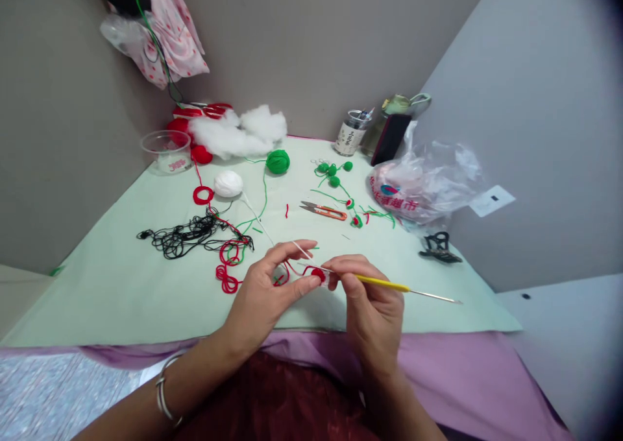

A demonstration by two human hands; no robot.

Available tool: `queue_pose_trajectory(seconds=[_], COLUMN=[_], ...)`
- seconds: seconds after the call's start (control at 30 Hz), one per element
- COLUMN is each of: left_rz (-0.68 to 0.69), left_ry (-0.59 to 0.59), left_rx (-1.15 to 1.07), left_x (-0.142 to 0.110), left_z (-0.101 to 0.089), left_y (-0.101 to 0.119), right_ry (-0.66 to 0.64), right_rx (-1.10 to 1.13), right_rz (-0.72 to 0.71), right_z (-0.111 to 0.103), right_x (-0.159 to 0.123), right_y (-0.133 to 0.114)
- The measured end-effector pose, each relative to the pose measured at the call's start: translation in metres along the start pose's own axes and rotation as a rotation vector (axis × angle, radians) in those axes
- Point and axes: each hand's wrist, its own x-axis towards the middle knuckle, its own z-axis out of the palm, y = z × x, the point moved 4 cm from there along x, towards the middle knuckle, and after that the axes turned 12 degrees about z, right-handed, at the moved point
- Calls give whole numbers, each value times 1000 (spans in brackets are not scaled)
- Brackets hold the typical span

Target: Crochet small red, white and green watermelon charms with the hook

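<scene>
A smooth table cover of pale green colour (121, 298) spreads under both hands. Ahead of the right hand and further to its right sits a crinkled, transparent plastic bag with red printed letters (428, 188). Far ahead of the left hand lies a fluffy, cloud-like heap of white stuffing (228, 136). Nearer, to the left of this hand, is a loose, thin tangle of black yarn (185, 237).

The left hand (265, 292) is bent and pinches the work with its thumb; a tight strand of white yarn (302, 250) goes from its raised index finger down to the work. The right hand (372, 305) grasps, like a pen, a slender hook with yellow handle and metal ends (382, 282).

Ahead of the left hand rests a soft, round ball of white yarn (228, 183). Ahead of the right hand lie pointed metal scissors with orange handle (324, 211). The smallest is the work itself, a rounded crocheted piece of red and white yarn (318, 275), held between both hands at the fingertips.
</scene>
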Motion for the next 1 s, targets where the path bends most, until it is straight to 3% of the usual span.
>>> queue_pose_trajectory(seconds=[0.1, 0.33, 0.63, 0.77, 1.0], left_rz=[14, -157, -285, -248, -174], left_ry=[24, -71, -32, -96, -45], left_rx=[73, -242, -580, -549, -434], left_x=[3, 0, -2, -2, -1], left_z=[-3, 6, 12, 12, 8], left_y=[5, -2, -2, -2, -5], right_ry=[-6, -35, -49, -70, -55], right_rx=[-7, 51, 168, 233, 214], right_rz=[5, 88, 146, 165, 171], right_z=[0, 0, -2, -1, -3], right_x=[0, -1, 0, 2, -1], right_y=[-1, 9, 20, 19, 20])
